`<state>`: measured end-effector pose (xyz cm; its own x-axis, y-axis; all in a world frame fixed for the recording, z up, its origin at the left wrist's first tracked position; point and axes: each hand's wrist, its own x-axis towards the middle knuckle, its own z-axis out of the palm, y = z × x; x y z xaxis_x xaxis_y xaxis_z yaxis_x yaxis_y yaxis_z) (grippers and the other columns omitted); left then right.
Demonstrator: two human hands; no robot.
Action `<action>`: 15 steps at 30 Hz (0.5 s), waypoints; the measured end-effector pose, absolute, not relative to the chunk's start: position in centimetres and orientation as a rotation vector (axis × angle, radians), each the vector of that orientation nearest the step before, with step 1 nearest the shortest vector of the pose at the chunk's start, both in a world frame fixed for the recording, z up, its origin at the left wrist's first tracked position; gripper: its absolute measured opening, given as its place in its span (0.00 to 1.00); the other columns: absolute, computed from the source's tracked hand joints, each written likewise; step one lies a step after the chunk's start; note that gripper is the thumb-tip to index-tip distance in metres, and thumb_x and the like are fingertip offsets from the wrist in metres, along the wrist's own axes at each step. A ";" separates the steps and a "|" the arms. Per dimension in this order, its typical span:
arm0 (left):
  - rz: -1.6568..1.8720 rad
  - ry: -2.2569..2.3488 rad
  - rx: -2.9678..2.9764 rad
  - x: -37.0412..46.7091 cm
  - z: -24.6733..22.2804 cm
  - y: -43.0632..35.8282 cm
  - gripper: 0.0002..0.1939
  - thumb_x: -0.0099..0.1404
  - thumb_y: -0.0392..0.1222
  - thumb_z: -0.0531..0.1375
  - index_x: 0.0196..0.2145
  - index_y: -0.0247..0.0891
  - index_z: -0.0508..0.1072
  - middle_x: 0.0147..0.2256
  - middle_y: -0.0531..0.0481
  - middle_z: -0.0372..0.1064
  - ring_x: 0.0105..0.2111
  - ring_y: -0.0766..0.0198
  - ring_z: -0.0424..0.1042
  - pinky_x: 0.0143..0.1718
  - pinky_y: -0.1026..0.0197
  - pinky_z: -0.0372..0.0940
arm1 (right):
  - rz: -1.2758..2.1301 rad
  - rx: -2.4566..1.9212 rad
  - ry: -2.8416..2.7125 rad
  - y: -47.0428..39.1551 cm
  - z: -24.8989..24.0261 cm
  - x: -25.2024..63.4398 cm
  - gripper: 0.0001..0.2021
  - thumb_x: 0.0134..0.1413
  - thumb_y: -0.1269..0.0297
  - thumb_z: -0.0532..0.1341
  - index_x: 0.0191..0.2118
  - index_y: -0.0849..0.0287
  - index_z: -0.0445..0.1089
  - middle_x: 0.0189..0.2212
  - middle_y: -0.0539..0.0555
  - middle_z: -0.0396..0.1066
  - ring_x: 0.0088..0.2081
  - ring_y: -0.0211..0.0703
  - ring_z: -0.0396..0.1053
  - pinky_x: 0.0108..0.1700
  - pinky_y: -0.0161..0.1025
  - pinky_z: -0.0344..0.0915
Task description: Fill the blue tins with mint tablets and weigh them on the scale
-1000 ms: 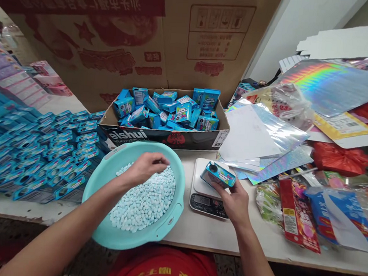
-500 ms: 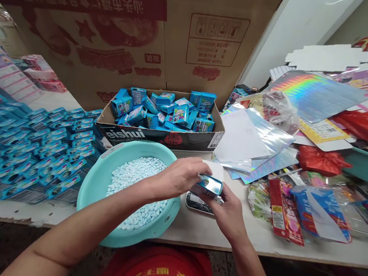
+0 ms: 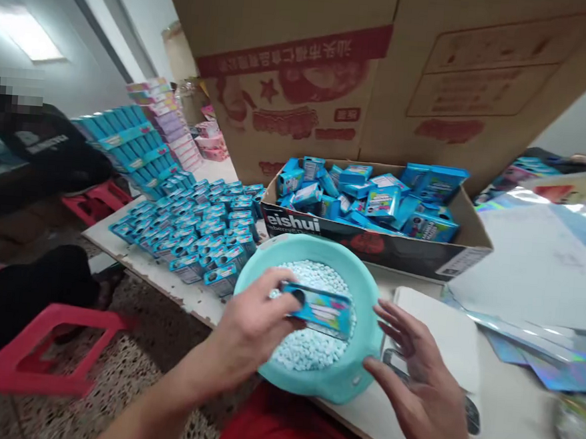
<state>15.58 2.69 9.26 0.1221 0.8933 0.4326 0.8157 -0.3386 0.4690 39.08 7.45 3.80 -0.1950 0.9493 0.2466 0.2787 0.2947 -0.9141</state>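
My left hand (image 3: 258,321) grips a small blue candy box (image 3: 324,311) by one end, its printed face turned up. The candy box is over a turquoise basin (image 3: 362,294) of small pale-blue candies (image 3: 308,354). Beside the basin's right rim, my right hand (image 3: 425,382) is open with fingers spread and holds nothing. Partly beneath that hand lies a white device with a dark panel (image 3: 439,323), which looks like a small scale.
Behind the basin, an open carton (image 3: 372,242) holds many blue boxes (image 3: 382,200). Rows of upright blue boxes (image 3: 207,223) cover the table's left. Silvery sheets (image 3: 535,263) lie right. A tall cardboard box (image 3: 303,80) stands behind; a red stool (image 3: 58,350) and a seated person are at left.
My left hand has carried the candy box left, from above the scale to over the basin. My right hand has let go of it and opened. The view has swung left.
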 end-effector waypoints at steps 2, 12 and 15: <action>1.070 2.025 2.028 11.9 9.2 0.0 0.05 0.64 0.42 0.56 0.32 0.41 0.70 0.44 0.48 0.65 0.43 0.62 0.67 0.44 0.60 0.65 | 0.942 -1.171 -1.621 8.3 3.4 38.9 0.27 0.42 0.53 0.67 0.51 0.50 0.68 0.50 0.57 0.68 0.47 0.55 0.69 0.50 0.53 0.66; 0.756 2.585 1.458 -6.0 -3.0 -5.9 0.16 0.56 0.56 0.55 0.29 0.41 0.72 0.37 0.47 0.71 0.39 0.54 0.71 0.39 0.58 0.66 | 0.731 -1.298 -1.623 15.0 3.4 38.2 0.20 0.44 0.48 0.65 0.41 0.55 0.72 0.39 0.56 0.75 0.39 0.51 0.73 0.46 0.51 0.69; 1.052 2.592 1.340 -7.4 -7.7 -4.0 0.21 0.50 0.62 0.54 0.26 0.40 0.71 0.35 0.45 0.71 0.39 0.50 0.72 0.42 0.53 0.66 | 0.576 -1.244 -1.753 20.5 4.5 36.9 0.20 0.48 0.48 0.62 0.41 0.57 0.71 0.39 0.57 0.74 0.40 0.50 0.72 0.46 0.48 0.68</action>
